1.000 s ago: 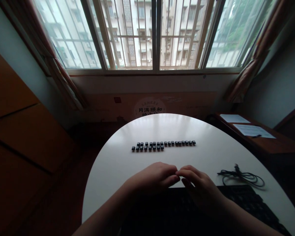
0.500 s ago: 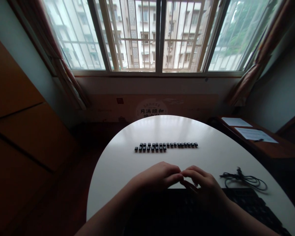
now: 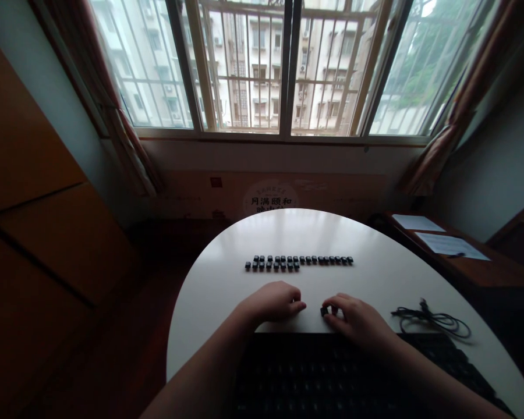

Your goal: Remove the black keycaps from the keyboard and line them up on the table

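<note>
A small black keycap (image 3: 324, 312) is pinched between the thumb and fingertips of my right hand (image 3: 353, 317), just above the white table. My left hand (image 3: 275, 299) is a short way to its left, fingers curled and thumb close to the index finger; whether it holds anything is hidden. Below both hands lies a black keyboard (image 3: 305, 369), dark and partly covered by my forearms. Beyond the hands, several black keycaps (image 3: 283, 266) stand in two rows on the white table (image 3: 227, 285).
A coiled black cable (image 3: 432, 317) lies on the table at the right, behind the keyboard's right part. A brown side table (image 3: 445, 267) with printed sheets (image 3: 452, 244) stands to the right. A wooden cabinet (image 3: 35, 233) is at the left, and a barred window (image 3: 283, 70) is ahead.
My hands, which were touching at the fingertips, have moved apart. The keycap now shows in my right hand. The view has shifted slightly.
</note>
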